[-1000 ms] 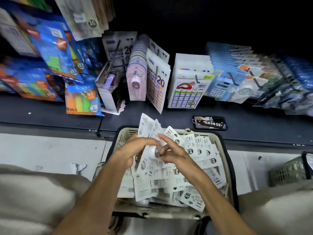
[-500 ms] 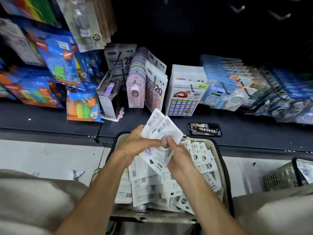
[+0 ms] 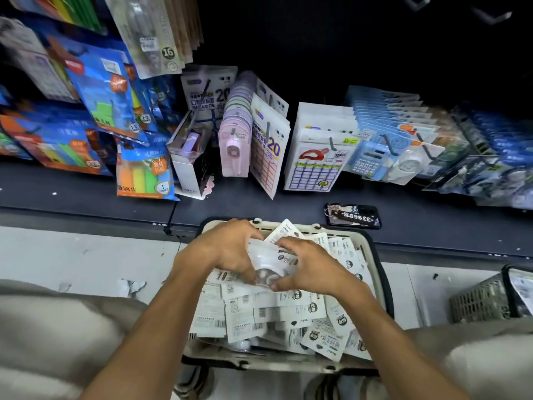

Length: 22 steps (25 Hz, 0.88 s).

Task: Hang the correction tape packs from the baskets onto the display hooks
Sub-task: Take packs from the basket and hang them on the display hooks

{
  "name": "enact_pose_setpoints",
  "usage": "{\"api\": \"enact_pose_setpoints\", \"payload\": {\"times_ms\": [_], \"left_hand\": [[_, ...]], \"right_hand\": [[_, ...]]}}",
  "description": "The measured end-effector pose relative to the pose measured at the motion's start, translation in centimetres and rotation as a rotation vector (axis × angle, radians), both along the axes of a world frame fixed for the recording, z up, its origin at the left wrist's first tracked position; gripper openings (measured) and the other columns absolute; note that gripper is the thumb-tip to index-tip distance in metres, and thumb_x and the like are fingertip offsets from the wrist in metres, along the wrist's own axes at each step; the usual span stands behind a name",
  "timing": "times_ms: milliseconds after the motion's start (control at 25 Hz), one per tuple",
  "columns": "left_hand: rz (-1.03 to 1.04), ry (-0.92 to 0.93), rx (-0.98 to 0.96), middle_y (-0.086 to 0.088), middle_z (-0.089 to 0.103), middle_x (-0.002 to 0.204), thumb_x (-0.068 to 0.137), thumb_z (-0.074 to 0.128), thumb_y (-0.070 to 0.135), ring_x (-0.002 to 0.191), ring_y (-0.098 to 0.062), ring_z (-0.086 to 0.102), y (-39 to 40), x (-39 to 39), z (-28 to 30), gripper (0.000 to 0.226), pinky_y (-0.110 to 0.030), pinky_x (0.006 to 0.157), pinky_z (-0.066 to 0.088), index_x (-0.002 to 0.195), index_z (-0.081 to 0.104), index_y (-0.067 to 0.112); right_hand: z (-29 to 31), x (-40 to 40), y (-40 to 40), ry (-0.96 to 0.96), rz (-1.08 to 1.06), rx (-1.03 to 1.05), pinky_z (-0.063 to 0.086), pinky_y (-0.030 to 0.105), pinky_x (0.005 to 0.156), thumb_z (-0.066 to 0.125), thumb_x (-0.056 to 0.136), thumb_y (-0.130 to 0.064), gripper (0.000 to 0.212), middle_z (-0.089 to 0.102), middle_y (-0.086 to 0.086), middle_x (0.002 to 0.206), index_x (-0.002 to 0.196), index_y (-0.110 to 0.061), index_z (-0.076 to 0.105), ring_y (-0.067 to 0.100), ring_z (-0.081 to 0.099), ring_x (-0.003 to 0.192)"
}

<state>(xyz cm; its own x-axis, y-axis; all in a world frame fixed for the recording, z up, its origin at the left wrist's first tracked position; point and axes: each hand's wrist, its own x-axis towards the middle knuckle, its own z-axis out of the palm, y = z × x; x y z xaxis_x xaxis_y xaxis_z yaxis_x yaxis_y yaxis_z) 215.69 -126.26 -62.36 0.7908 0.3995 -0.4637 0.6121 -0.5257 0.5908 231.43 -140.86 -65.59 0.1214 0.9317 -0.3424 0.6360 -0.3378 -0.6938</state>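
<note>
Your left hand [image 3: 227,252] and right hand [image 3: 308,267] both curl their fingers around a small stack of correction tape packs [image 3: 269,259]. It sits over the basket [image 3: 377,272] (heaped with more packs).

Both hands sit low over the basket [image 3: 372,255], packs [image 3: 248,313] heaped to its rim, so no bare gap down there. Straight ahead the dark shelf ledge [image 3: 86,194] shows an open strip between basket and hanging goods, broken by a phone [image 3: 353,215] lying just right of centre. Behind it, a wall of stock: sticker sheets [image 3: 269,157], pink dispensers [image 3: 233,151], blue calculator packs [image 3: 372,157], crowded side by side. Above them the dark backboard opens wide, with 2 bare hooks [image 3: 490,15] jutting out at the upper right. A second basket [image 3: 484,298] blocks the floor at right.
</note>
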Motion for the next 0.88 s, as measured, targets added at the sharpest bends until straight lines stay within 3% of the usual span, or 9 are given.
{"api": "enact_pose_setpoints", "payload": {"times_ms": [80, 160, 240, 320, 480, 560, 640, 720, 880], "left_hand": [[0.288, -0.273, -0.202, 0.006, 0.077, 0.079, 0.056, 0.098, 0.018, 0.063, -0.009, 0.068, 0.3, -0.3, -0.8, 0.049, -0.032, 0.061, 0.058, 0.096, 0.072, 0.029], [0.716, -0.53, -0.475, 0.003, 0.08, 0.088, 0.058, 0.099, 0.023, 0.072, -0.011, 0.074, 0.3, -0.7, -2.2, 0.064, -0.035, 0.067, 0.061, 0.113, 0.066, 0.032], [0.863, -0.581, -0.769, -0.001, 0.081, 0.1, 0.052, 0.097, 0.037, 0.091, -0.022, 0.078, -0.8, -0.6, -4.0, 0.087, -0.039, 0.08, 0.062, 0.129, 0.059, 0.026], [0.894, -0.563, -0.91, -0.007, 0.079, 0.111, 0.049, 0.099, 0.04, 0.104, -0.031, 0.075, -2.7, -0.5, -6.1, 0.092, -0.046, 0.088, 0.061, 0.131, 0.062, 0.02], [1.102, -0.653, -0.937, -0.011, 0.078, 0.111, 0.068, 0.09, 0.024, 0.097, -0.031, 0.077, -2.9, -1.0, -7.6, 0.057, -0.04, 0.071, 0.063, 0.122, 0.071, 0.018], [1.088, -0.601, -0.785, -0.002, 0.08, 0.108, 0.075, 0.088, 0.02, 0.095, -0.022, 0.078, -1.7, -1.3, -7.8, 0.046, -0.035, 0.073, 0.062, 0.118, 0.071, 0.024], [1.1, -0.569, -0.647, 0.01, 0.08, 0.101, 0.076, 0.089, 0.018, 0.09, -0.01, 0.077, -1.0, -1.6, -8.2, 0.045, -0.024, 0.068, 0.06, 0.115, 0.069, 0.028], [1.14, -0.568, -0.598, 0.015, 0.08, 0.094, 0.075, 0.089, 0.015, 0.084, -0.002, 0.076, -1.1, -2.1, -8.7, 0.044, -0.016, 0.06, 0.055, 0.111, 0.068, 0.029], [1.182, -0.523, -0.457, 0.01, 0.075, 0.102, 0.072, 0.092, 0.011, 0.092, -0.006, 0.071, -1.5, -2.7, -9.5, 0.05, -0.023, 0.07, 0.054, 0.11, 0.063, 0.025]], "right_hand": [[-0.9, 0.5, -1.3, 0.423, -0.202, -0.068, 0.055, 0.029, 0.079, 0.094, 0.063, -0.029, 0.056, 0.077, -0.01, 0.104, 0.112, -0.029, 0.066, 0.01, 0.073, 0.092], [-2.0, 0.2, -2.3, 0.694, -0.444, -0.049, 0.052, 0.035, 0.09, 0.091, 0.066, -0.033, 0.058, 0.078, -0.005, 0.108, 0.118, -0.025, 0.067, 0.013, 0.073, 0.101], [-2.8, -1.9, -1.5, 0.926, -0.624, -0.008, 0.05, 0.041, 0.098, 0.083, 0.075, -0.04, 0.055, 0.077, 0.0, 0.113, 0.124, -0.02, 0.065, 0.019, 0.071, 0.108], [-3.5, -4.1, 0.4, 0.973, -0.655, -0.019, 0.054, 0.038, 0.09, 0.076, 0.085, -0.043, 0.043, 0.077, 0.0, 0.112, 0.121, -0.023, 0.067, 0.017, 0.073, 0.105], [-4.6, -3.7, 0.7, 0.804, -0.492, -0.045, 0.05, 0.034, 0.083, 0.051, 0.091, -0.044, 0.038, 0.073, -0.001, 0.116, 0.124, -0.031, 0.064, 0.017, 0.066, 0.104], [-6.4, -1.3, -0.8, 0.307, -0.3, -0.003, 0.044, 0.039, 0.1, 0.055, 0.088, -0.026, 0.058, 0.053, -0.003, 0.146, 0.143, -0.04, 0.047, 0.02, 0.05, 0.13], [-8.3, -0.1, -1.4, -0.273, 0.023, -0.061, 0.026, 0.046, 0.117, 0.057, 0.081, -0.002, 0.094, 0.015, -0.006, 0.168, 0.157, -0.042, 0.02, 0.023, 0.019, 0.151], [-9.8, -0.3, -0.8, -0.469, 0.173, -0.095, 0.017, 0.047, 0.121, 0.053, 0.081, 0.009, 0.101, -0.001, -0.009, 0.17, 0.159, -0.043, 0.015, 0.023, 0.003, 0.156], [-9.6, 0.7, 0.4, -0.312, 0.041, 0.163, 0.026, 0.045, 0.119, 0.063, 0.093, -0.004, 0.05, 0.046, -0.009, 0.155, 0.136, -0.03, 0.063, 0.025, 0.031, 0.149]]}}
